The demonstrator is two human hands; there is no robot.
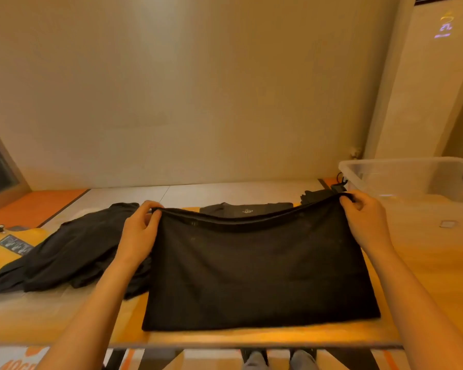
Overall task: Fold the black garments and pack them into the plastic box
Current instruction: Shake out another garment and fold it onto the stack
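Black garment [259,271] centre frame, half folded, near edge flat on the wooden table [425,263] close to the front lip, far edge lifted. On my feed the left hand [139,233] pinches the far-left corner and the right hand [364,222] the far-right corner, fingers curled round the hem, both gripping cloth. I read this as mid-fold: the far edge either comes over toward me or gets laid flat. Risks: the fabric is thin and limp, so the hem sags between the hands and could land creased. Uneven pull from one hand would skew the rectangle. A tug toward the body could drag the near edge off the lip. Left of it, beside the left forearm, a heap of unfolded black garments [72,252] could get caught in the fold. Behind it a folded dark garment [246,210] lies flat, and another dark bundle [316,196] sits just beside the clear plastic box [412,177] at right of frame; what's in the box I can't tell. Yellow device with knobs [8,247] at the left edge, partly under the heap. The surface is warm wood up front, with a pale panel and orange strips further back. Plain beige wall behind, tall white unit [439,89] upper right.
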